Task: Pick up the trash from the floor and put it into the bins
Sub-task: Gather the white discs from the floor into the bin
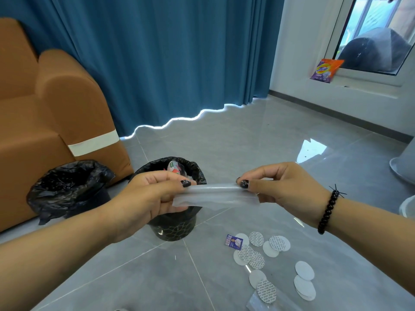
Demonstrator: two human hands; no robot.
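Plastic strip [215, 195] pinched between both hands

Looks like a home living room: an orange-brown upholstered sofa [51, 122] against floor-length blue curtains [161, 59], glossy grey floor tiles [258, 142], white walls with a dark skirting board [336, 113]. Domestic details too: a bag of laundry detergent [326, 68] propped on a low window ledge, two small bins lined with black bags [69, 187] beside the sofa.
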